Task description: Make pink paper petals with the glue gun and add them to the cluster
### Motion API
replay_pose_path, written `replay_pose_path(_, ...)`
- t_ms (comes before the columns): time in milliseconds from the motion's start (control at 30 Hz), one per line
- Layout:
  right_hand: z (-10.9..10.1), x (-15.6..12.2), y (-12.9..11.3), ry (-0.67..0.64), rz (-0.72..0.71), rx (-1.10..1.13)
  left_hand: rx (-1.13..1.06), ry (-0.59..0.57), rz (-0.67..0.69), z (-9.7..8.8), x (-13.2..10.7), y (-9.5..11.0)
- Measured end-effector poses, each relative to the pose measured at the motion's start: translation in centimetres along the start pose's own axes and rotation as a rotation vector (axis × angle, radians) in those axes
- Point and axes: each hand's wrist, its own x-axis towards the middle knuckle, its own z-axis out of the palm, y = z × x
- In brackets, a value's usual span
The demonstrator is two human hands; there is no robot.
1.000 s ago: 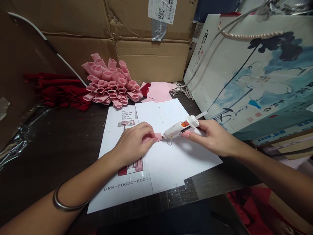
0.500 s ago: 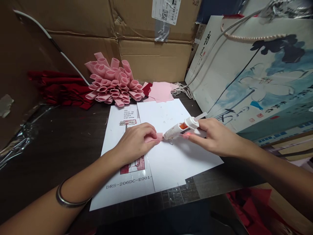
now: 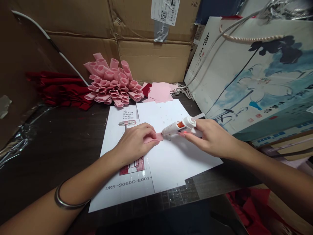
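Observation:
My left hand (image 3: 140, 141) is closed on a small pink felt piece (image 3: 159, 136), whose right end sticks out past the thumb and fingers; the rest is hidden in the hand. A white hot glue gun (image 3: 179, 126) with an orange part and a glue stick out of its back is gripped in my right hand (image 3: 207, 137). Its nozzle points left, right at the felt's outer end. A red light glows near the right fingers. Both hands are over a white paper sheet (image 3: 181, 156) that lies on the dark table.
A printed sheet (image 3: 117, 156) lies at the left. Behind stand rolled pink felt tubes (image 3: 112, 81), with red felt (image 3: 63, 93) left of them and flat pink pieces (image 3: 160, 91) right. Cardboard boxes (image 3: 151, 62) wall the back; a painted paper bag (image 3: 256, 75) leans at right.
The glue gun's nozzle has shifted slightly left and up along the felt's end. My left hand keeps its hold on the piece, nearly unmoved.

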Motion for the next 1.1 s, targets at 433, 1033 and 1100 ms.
replay_pose_path(433,-2.3,1.3,-2.5,-0.069,0.087,-0.135,0.01,0.008,0.001,0.0,-0.1,0.1)
replay_pose_path(1033,2.7,0.8,4.1,0.305,0.476,0.682,0.102,0.019,0.067,-0.3,-0.6,-0.2)
replay_pose_path(1100,3.1,1.1,4.2,0.345,0.47,0.632,0.187,0.028,0.107,-0.4,-0.7,0.0)
